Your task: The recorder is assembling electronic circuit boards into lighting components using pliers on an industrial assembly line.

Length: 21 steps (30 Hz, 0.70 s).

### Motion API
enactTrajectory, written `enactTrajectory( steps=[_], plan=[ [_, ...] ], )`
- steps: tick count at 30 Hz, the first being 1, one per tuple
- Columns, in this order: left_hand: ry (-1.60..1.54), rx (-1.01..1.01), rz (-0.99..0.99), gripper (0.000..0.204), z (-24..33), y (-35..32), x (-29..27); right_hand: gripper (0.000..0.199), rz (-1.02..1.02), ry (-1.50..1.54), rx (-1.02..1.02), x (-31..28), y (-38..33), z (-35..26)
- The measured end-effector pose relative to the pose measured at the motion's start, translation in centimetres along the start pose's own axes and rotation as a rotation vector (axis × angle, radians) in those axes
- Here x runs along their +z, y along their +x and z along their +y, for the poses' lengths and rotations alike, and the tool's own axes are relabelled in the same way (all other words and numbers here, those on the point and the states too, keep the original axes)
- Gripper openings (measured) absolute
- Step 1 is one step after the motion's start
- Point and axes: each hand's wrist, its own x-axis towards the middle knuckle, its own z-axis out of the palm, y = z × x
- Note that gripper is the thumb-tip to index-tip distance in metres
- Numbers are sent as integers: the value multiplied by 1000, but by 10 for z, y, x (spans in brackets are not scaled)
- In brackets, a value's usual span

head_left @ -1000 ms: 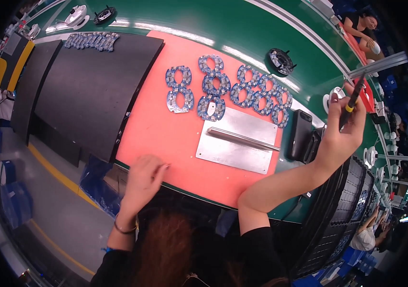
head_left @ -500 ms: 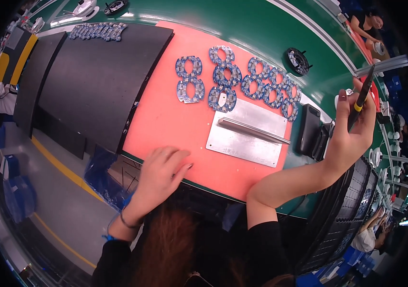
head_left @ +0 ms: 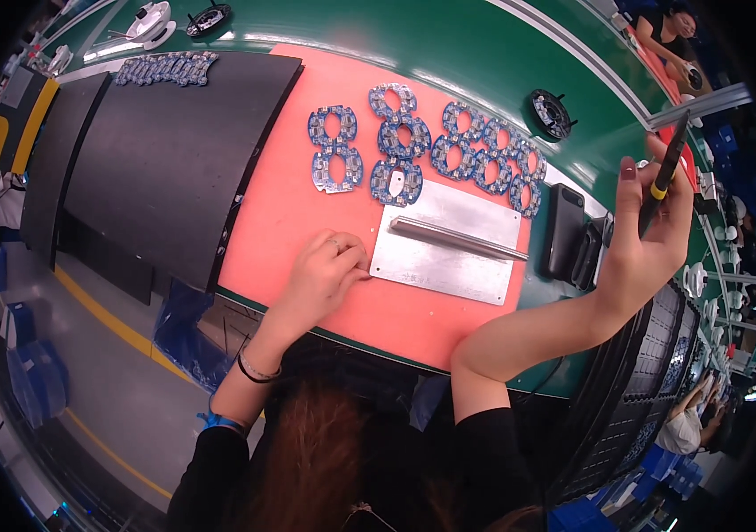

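Observation:
My left hand [head_left: 329, 273] rests on the salmon-pink mat [head_left: 289, 235]. Its fingers are curled together, their tips close to the left corner of a flat metal plate [head_left: 431, 272]. Whether anything is pinched there is hidden. A straight metal bar [head_left: 458, 238] lies across that plate. My right hand [head_left: 654, 217] is raised off to the right, closed round a slim black pointed tool [head_left: 672, 160] with a yellow band. Beyond the plate, several blue ring-shaped circuit boards [head_left: 337, 168] lie on the mat, joined in figure-eight pairs. One of them carries a small white piece [head_left: 397, 183].
At left stand black panels [head_left: 165, 142] with a row of circuit boards [head_left: 165, 69] on top. A black round part [head_left: 551, 113] sits on the green bench [head_left: 449, 44]. Dark cases [head_left: 566, 232] lie right of the mat, above stacked black trays [head_left: 644, 381]. Another person works at far right.
My left hand has moved right to the plate's corner, and its fingers have drawn together. The right hand still holds the tool up. The whole view has shifted slightly.

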Motion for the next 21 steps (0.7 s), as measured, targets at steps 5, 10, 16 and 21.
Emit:
enactTrajectory(
  steps=[5,10,16,21],
  plan=[
    [-131,4,-171,10,-10,21,-13,27,13,125,-21,-1,0,2],
    [-137,-85,-8,11,-6,32,-2,27,34,11,-15,-3,1,3],
    [-3,-20,-15,11,-6,38,1,29,48,19,4,-4,3,1],
    [161,15,-26,9,-6,33,10,29,18,-13,-27,-6,2,4]
  ],
)
